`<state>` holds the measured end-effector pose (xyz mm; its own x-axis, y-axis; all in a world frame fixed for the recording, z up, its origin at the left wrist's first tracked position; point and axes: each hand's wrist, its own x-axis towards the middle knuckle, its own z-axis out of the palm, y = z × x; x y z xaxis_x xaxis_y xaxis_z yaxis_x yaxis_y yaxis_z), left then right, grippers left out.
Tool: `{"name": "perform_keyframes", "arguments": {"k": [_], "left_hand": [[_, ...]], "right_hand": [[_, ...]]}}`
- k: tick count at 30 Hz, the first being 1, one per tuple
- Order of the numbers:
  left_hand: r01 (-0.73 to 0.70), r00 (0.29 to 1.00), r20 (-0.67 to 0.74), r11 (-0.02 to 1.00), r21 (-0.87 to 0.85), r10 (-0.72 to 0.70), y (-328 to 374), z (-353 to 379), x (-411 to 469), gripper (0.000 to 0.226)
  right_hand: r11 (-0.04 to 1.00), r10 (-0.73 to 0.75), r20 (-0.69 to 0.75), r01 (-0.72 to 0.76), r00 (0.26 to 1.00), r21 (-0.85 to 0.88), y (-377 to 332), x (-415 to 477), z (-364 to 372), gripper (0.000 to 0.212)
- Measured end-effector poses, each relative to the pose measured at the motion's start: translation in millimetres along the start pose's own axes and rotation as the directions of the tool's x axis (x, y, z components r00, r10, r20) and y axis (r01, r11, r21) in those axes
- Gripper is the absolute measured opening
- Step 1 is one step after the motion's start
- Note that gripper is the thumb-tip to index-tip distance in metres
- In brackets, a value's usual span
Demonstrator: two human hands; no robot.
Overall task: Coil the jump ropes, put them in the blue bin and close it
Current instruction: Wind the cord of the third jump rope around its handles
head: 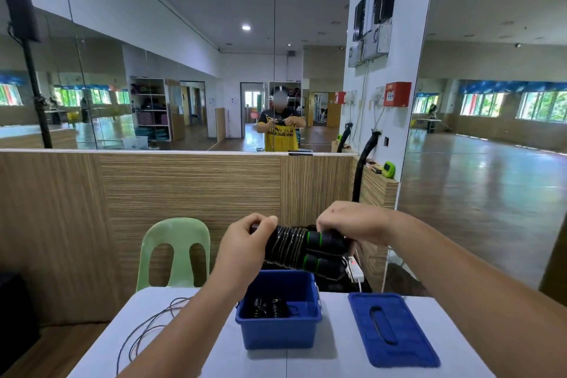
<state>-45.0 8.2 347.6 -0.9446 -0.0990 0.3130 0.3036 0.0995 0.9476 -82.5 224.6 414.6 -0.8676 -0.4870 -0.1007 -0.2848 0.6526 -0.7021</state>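
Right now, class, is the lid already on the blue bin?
No, the lid lies flat on the table to the right of the open blue bin, apart from it.

glossy blue plastic bin, wood-grain partition

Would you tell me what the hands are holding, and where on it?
A jump rope, cord wound round its handles: left hand grips its left end, right hand its right end.

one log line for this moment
left hand, right hand: grip wound jump rope | blue bin: open, ropes inside | lid: on table
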Motion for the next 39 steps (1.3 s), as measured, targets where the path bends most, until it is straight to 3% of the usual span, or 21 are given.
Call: {"name": "perform_keyframes", "arguments": {"k": [3,6,8,10,15,17,20,24,27,30,32,34,35,37,39], "left_hand": [[-0.083,0.996,-0.023,0.966,0.247,0.092,-6.3,1.5,-3.2,0.028],[-0.108,0.99,-0.032,0.876,0.471,0.14,-8.3,3.5,-6.0,0.027],[-0.101,0.988,-0.039,0.816,0.569,0.149,-8.4,4.2,-6.9,0.028],[-0.082,0.984,-0.071,0.779,0.621,0.16,-11.3,3.6,-6.1,0.029],[0.018,0.966,-0.234,0.88,0.475,0.106,-20.6,5.2,-1.3,0.032],[0.009,0.955,-0.279,0.928,0.372,0.103,-22.7,6.8,0.5,0.036],[0.039,0.948,-0.314,0.965,0.26,0.046,-24.9,11.6,2.1,0.042],[0.075,0.963,-0.267,0.986,0.151,-0.032,-29.4,13.8,2.1,0.048],[0.021,0.989,-0.145,0.953,0.301,0.024,-28.6,11.4,-0.8,0.044],[-0.227,0.961,0.007,0.775,0.59,0.276,-24.7,6.8,-5.6,0.037],[-0.492,0.849,0.266,0.499,0.713,0.457,-20.8,1.8,-5.8,0.048],[-0.672,0.711,0.564,0.169,0.721,0.42,-18.7,0.5,-1.9,0.06],[-0.707,0.68,0.648,0.071,0.704,0.343,-15.0,2.1,-0.1,0.063],[-0.73,0.667,0.708,0.014,0.683,0.231,-10.2,4.4,6.9,0.063],[-0.755,0.64,0.732,0.013,0.656,0.231,-8.4,3.4,13.1,0.055]], "right_hand": [[0.954,0.066,0.02,-0.057,0.998,-0.293,-7.8,-2.1,-0.3,0.034],[0.808,0.054,-0.014,-0.052,0.998,-0.586,-11.9,-1.5,-1.3,0.033],[0.739,0.018,-0.05,-0.047,0.999,-0.672,-16.0,-3.1,-0.5,0.034],[0.738,-0.013,-0.102,-0.06,0.995,-0.672,-20.9,-6.3,2.4,0.031],[0.688,-0.219,-0.264,-0.043,0.939,-0.724,-19.1,-14.2,33.9,0.032],[0.651,-0.319,-0.299,-0.021,0.899,-0.759,-8.3,-15.4,49.3,0.049],[0.643,-0.322,-0.287,-0.014,0.902,-0.766,6.4,-13.6,58.3,0.072],[0.647,-0.318,-0.277,-0.006,0.907,-0.763,10.4,-13.8,52.7,0.057],[0.649,-0.324,-0.256,0.017,0.911,-0.761,12.3,-16.9,45.6,0.052],[0.668,-0.308,-0.238,0.031,0.921,-0.743,15.7,-19.7,39.5,0.049],[0.676,-0.313,-0.232,0.044,0.921,-0.736,18.1,-20.3,36.4,0.047],[0.68,-0.313,-0.219,0.057,0.924,-0.731,19.0,-20.2,34.1,0.046],[0.677,-0.313,-0.212,0.061,0.926,-0.733,18.7,-20.2,33.8,0.046],[0.665,-0.317,-0.2,0.067,0.927,-0.743,17.6,-20.1,34.6,0.046],[0.656,-0.318,-0.197,0.065,0.927,-0.752,17.7,-20.4,33.5,0.05]]}}
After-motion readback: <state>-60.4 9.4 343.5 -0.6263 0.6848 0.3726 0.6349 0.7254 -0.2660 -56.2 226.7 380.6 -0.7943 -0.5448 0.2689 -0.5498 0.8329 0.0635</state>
